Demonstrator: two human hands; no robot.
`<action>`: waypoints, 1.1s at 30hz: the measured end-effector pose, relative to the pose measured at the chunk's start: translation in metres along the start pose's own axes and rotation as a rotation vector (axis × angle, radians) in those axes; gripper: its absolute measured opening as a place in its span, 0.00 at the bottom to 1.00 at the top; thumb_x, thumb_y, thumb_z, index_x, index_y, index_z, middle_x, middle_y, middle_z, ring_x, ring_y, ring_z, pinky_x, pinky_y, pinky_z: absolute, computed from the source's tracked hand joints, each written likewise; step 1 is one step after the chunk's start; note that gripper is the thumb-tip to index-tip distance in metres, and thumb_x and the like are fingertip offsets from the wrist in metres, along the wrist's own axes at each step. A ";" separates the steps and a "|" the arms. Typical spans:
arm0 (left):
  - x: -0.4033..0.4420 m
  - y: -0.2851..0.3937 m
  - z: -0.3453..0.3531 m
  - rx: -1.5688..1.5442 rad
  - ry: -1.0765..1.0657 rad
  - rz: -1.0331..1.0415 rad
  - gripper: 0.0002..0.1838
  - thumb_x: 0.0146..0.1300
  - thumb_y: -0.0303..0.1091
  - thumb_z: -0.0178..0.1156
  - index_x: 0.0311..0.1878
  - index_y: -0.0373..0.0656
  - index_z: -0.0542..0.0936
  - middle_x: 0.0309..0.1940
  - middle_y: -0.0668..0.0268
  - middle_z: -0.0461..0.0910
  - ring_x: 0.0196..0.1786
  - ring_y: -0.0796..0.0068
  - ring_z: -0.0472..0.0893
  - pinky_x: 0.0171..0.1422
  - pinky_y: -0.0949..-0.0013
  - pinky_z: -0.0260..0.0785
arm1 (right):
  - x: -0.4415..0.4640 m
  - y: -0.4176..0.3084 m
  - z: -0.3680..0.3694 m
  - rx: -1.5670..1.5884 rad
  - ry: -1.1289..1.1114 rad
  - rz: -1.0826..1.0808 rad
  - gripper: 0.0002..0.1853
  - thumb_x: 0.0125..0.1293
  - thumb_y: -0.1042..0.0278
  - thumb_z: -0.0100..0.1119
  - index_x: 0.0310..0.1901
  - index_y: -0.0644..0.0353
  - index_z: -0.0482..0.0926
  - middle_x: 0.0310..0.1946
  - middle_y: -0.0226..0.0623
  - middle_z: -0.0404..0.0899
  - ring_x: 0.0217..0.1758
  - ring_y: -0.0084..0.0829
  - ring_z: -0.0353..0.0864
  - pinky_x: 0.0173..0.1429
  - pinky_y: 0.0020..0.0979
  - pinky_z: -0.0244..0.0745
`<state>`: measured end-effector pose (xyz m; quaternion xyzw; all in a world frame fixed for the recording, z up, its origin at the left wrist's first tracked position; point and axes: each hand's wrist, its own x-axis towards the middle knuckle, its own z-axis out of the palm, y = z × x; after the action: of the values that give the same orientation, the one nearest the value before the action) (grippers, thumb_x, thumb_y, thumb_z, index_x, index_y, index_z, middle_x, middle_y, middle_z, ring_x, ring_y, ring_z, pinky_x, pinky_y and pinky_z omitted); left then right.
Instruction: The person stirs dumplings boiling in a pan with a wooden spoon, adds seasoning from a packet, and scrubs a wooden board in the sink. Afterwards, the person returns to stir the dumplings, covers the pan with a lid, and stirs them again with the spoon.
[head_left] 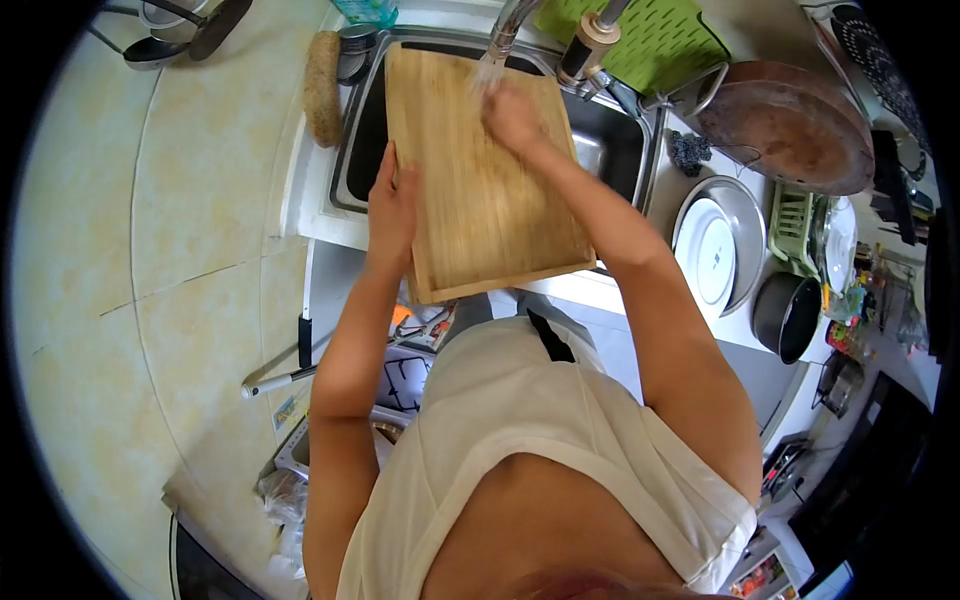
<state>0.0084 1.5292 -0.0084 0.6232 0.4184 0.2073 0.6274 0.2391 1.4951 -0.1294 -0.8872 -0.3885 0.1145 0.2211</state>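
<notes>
Well, the wooden board [490, 215] lies lengthwise — from faucet [506, 30] toward torso [530, 440].

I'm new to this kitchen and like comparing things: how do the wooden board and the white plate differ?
The wooden board is rectangular and tan; the white plate is round, with dark marks in its middle. The board looks larger in the picture than the plate. The left hand grips the board over the sink, while the plate sits untouched in a metal bowl. Both show a broad face to the camera.
</notes>
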 end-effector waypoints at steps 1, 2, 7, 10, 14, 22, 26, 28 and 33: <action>0.007 -0.005 -0.003 -0.028 -0.011 -0.053 0.30 0.71 0.39 0.52 0.72 0.38 0.60 0.58 0.61 0.76 0.53 0.78 0.76 0.57 0.74 0.67 | -0.023 -0.011 -0.001 0.143 0.024 -0.171 0.10 0.59 0.74 0.55 0.42 0.54 0.80 0.43 0.46 0.76 0.49 0.45 0.77 0.50 0.42 0.74; 0.015 -0.009 -0.007 -0.055 -0.020 -0.103 0.29 0.71 0.38 0.52 0.72 0.38 0.60 0.58 0.61 0.76 0.53 0.78 0.75 0.57 0.74 0.67 | -0.045 -0.023 -0.003 0.287 0.049 -0.345 0.11 0.58 0.77 0.56 0.42 0.54 0.80 0.43 0.45 0.76 0.49 0.45 0.77 0.50 0.40 0.74; 0.016 0.002 -0.011 -0.122 -0.123 -0.160 0.30 0.70 0.38 0.53 0.72 0.38 0.62 0.58 0.61 0.76 0.55 0.78 0.74 0.60 0.75 0.65 | -0.066 -0.071 -0.023 0.701 0.047 -0.444 0.11 0.59 0.79 0.55 0.43 0.56 0.78 0.41 0.43 0.75 0.45 0.45 0.77 0.47 0.37 0.72; 0.021 0.011 -0.012 0.023 -0.179 -0.096 0.30 0.70 0.39 0.54 0.71 0.38 0.63 0.58 0.61 0.76 0.55 0.78 0.75 0.61 0.75 0.64 | -0.060 -0.085 -0.033 0.893 0.230 -0.246 0.10 0.60 0.79 0.55 0.43 0.57 0.78 0.40 0.45 0.73 0.42 0.44 0.76 0.46 0.36 0.71; 0.033 0.021 -0.012 0.198 -0.225 -0.001 0.29 0.70 0.36 0.54 0.72 0.40 0.62 0.61 0.63 0.73 0.58 0.79 0.72 0.63 0.76 0.63 | -0.072 -0.092 -0.065 0.835 0.451 -0.254 0.10 0.61 0.78 0.54 0.43 0.58 0.78 0.40 0.45 0.73 0.43 0.44 0.76 0.46 0.37 0.71; 0.042 0.016 0.007 0.374 -0.235 -0.040 0.31 0.63 0.40 0.57 0.70 0.49 0.66 0.53 0.54 0.80 0.55 0.64 0.80 0.60 0.68 0.67 | 0.012 -0.053 -0.050 0.288 0.507 -0.428 0.09 0.59 0.74 0.57 0.42 0.58 0.80 0.39 0.46 0.75 0.47 0.50 0.74 0.49 0.42 0.70; 0.027 0.013 0.008 0.313 -0.290 -0.045 0.31 0.64 0.39 0.58 0.70 0.47 0.66 0.54 0.57 0.80 0.53 0.72 0.79 0.58 0.72 0.68 | 0.047 -0.019 -0.059 0.313 0.536 0.036 0.09 0.60 0.72 0.52 0.41 0.58 0.79 0.41 0.48 0.74 0.46 0.51 0.75 0.49 0.45 0.72; 0.029 0.009 0.007 0.231 -0.287 -0.023 0.30 0.65 0.37 0.58 0.70 0.44 0.66 0.54 0.59 0.80 0.52 0.76 0.78 0.57 0.74 0.67 | 0.045 0.001 -0.044 0.288 0.522 0.159 0.09 0.60 0.71 0.52 0.41 0.58 0.79 0.41 0.50 0.74 0.46 0.51 0.76 0.48 0.46 0.73; 0.045 0.003 -0.004 0.043 -0.188 -0.082 0.28 0.68 0.34 0.56 0.70 0.38 0.65 0.55 0.64 0.78 0.51 0.79 0.77 0.57 0.77 0.67 | 0.007 0.016 0.022 0.103 0.059 0.019 0.10 0.61 0.72 0.51 0.42 0.56 0.78 0.42 0.49 0.74 0.46 0.49 0.77 0.47 0.46 0.74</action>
<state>0.0315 1.5675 -0.0176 0.6356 0.3873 0.1129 0.6582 0.2457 1.4974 -0.1562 -0.8813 -0.3671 0.1103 0.2765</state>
